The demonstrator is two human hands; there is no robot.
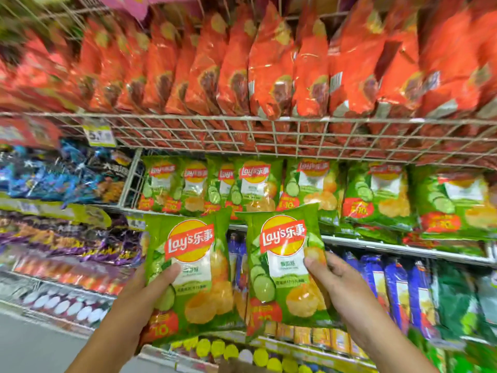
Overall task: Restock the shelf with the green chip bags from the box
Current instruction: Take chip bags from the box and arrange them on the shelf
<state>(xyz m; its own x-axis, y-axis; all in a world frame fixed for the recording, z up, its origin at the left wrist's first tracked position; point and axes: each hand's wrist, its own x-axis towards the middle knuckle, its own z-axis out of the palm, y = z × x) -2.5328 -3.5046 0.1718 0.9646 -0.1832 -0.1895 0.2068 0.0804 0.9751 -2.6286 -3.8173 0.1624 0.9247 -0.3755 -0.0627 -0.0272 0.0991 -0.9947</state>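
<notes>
Two hands each hold up a green chip bag in front of the shelf (376, 242) of green bags. The left hand (150, 289) grips the left bag (192, 270) by its lower left edge, thumb across the front. The right hand (332, 278) pinches the right bag (282, 262) at its right edge, thumb on the front. Both bags stand upright, side by side, just below that shelf's row of green bags (309, 187). Above the shelf, a wire basket (269, 133) holds orange bags (269, 71). Left of the shelf lie dark blue bags (67, 179); below it stand blue bags (398, 286).
</notes>
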